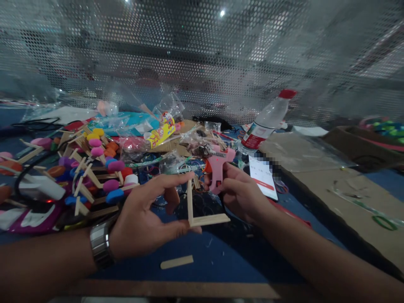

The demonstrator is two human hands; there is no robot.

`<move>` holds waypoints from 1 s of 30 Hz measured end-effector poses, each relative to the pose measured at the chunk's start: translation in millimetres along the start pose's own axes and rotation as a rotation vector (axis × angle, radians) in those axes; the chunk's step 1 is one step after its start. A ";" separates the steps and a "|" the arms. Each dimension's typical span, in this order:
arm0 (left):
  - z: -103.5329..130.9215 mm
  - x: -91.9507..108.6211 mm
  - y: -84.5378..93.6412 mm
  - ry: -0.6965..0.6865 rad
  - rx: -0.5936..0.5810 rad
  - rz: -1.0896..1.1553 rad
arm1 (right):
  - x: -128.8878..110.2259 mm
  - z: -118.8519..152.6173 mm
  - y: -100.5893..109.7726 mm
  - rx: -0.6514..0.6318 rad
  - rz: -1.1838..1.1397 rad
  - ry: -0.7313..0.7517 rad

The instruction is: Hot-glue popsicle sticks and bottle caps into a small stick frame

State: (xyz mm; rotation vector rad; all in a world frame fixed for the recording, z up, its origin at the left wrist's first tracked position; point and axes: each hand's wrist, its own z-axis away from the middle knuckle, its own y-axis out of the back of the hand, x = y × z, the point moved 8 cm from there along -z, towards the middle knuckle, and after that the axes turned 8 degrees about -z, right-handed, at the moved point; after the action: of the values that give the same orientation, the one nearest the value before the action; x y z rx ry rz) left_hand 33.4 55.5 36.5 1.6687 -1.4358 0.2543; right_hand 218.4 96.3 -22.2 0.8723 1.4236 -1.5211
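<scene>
Between thumb and forefinger, my left hand [151, 214] grips an L-shaped piece of wooden craft sticks [208, 219], one arm upright and the other pointing right. My right hand [243, 191] is wrapped round the handle of a pink hot glue gun [217, 168]. The glue gun's tip points left, just above and behind the craft sticks, and does not appear to touch them. A single loose craft stick [176, 262] lies on the blue table [217, 265] below my left hand.
Many craft-stick pieces with coloured pads [94, 168] are heaped at left, beside a purple device [34, 216] with a red light. A water bottle [265, 122] tilts behind a phone [263, 176]. Cardboard [331, 185] lies at right; plastic wrappers [164, 126] and a perforated metal panel [189, 54] stand behind.
</scene>
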 end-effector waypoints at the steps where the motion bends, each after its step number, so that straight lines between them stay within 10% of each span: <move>1: 0.0 0.0 0.0 0.001 -0.001 -0.005 | 0.1 0.0 -0.1 0.005 -0.008 -0.003; 30: 1.3 6.8 0.0 -0.069 -0.016 -0.038 | -1.4 -2.5 4.4 0.063 -0.061 0.037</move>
State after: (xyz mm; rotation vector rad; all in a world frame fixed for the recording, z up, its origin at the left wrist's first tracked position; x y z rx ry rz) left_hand 35.0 49.9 40.2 1.7049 -1.4516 0.1646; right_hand 222.9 99.0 -23.0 0.9068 1.4477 -1.6104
